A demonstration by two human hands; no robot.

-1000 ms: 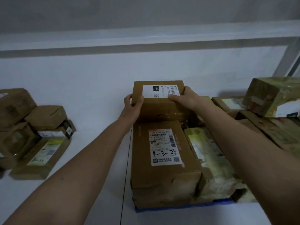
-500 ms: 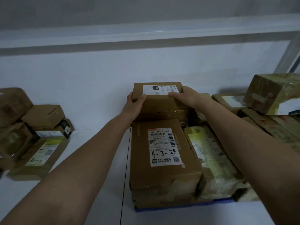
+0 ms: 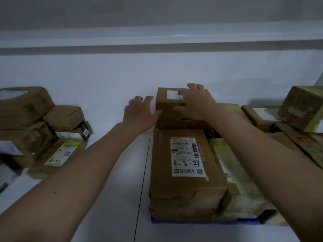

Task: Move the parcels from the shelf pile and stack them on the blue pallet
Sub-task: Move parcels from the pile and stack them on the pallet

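1. Far left: pile of brown parcels [image 3: 24, 109] stacked loosely on the white floor [image 3: 113, 172], several with white labels; a flat parcel with a yellowish label [image 3: 59, 154] lies at the pile's near right edge.
2. Left hand [image 3: 139, 114]: released, fingers spread and straight, holding nothing. It sits just beside the left face of the small far box [image 3: 171, 110]; thumb tip is at or very near that face, contact unclear.
3. Centre far: small far box, brown with a white label on top, rests at the far end of the stack, butted against the far end of the long box [image 3: 185, 172].
4. Centre: long box, brown cardboard, white shipping label with handwritten "4-3-24", lies lengthwise near to far. Its near end is crumpled and taped.
5. Blue pallet [image 3: 201, 221]: only a thin blue strip shows under the near edge of the stacked parcels.
6. Right hand [image 3: 194, 102]: open, fingers spread flat over the top and label of the small far box, thumb down on its near face; resting on it, not gripping.
7. Right of the long box: a pale yellow-taped parcel [image 3: 241, 180] lies alongside, touching it.
8. Far right: more brown and yellow-taped parcels [image 3: 304, 109] stacked, the top one tilted.
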